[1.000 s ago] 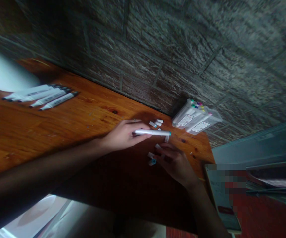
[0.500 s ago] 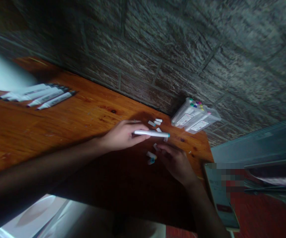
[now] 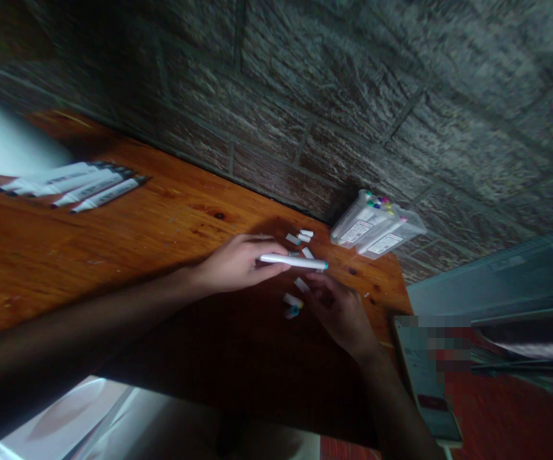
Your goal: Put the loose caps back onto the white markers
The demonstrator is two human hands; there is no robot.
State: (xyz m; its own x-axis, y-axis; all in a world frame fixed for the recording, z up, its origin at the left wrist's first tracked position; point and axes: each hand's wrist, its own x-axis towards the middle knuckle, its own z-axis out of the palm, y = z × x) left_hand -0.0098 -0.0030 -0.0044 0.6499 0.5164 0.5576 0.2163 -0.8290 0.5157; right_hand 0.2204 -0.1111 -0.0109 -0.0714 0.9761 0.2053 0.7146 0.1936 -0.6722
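Note:
My left hand (image 3: 238,263) is closed around a white marker (image 3: 298,260) with a teal end, held level above the wooden table. To its right, my right hand (image 3: 341,312) has its thumb and fingers apart. Its fingertips are right beside a small white marker cap (image 3: 301,285); whether they touch it I cannot tell. Just below lie a white cap with a yellowish end (image 3: 292,299) and a blue-ended cap (image 3: 292,312). Beyond the marker are several more small caps (image 3: 306,235), and another cap (image 3: 308,253) lies partly behind the marker.
Against the stone wall (image 3: 276,140) stand two clear plastic cases (image 3: 377,236) with colourful-ended markers inside. Several white markers (image 3: 97,185) lie in a row on the table (image 3: 175,211) at left, near a blurred white object (image 3: 8,137). The table's edge runs close by on the right.
My right hand's fingers have spread away from the small white cap, which now shows more fully. The marker in my left hand has shifted only slightly.

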